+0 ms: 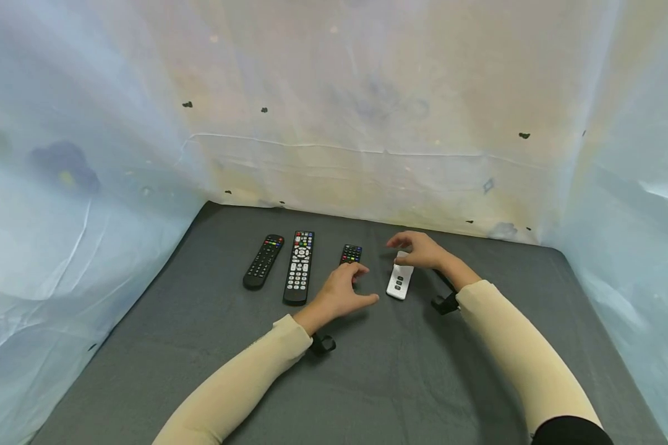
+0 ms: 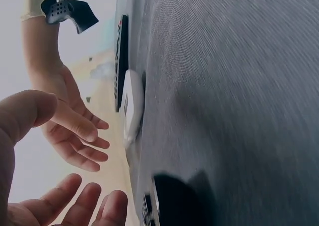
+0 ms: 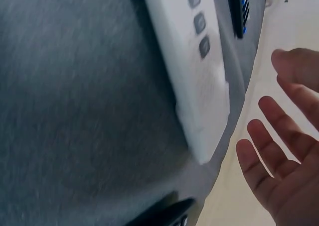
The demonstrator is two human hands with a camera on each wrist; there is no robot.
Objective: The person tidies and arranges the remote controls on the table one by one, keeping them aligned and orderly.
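Four remotes lie in a row on the grey table top. My left hand hovers, fingers relaxed, over the near end of a small black remote and covers part of it. My right hand floats over the far end of a white remote; the right wrist view shows that hand's fingers spread and apart from the white remote. In the left wrist view both hands are empty, and the white remote lies just beyond them.
Left of the hands lie a long black remote and a shorter black remote. Pale sheeting walls the table at the back and on both sides. Bare grey surface stretches toward me.
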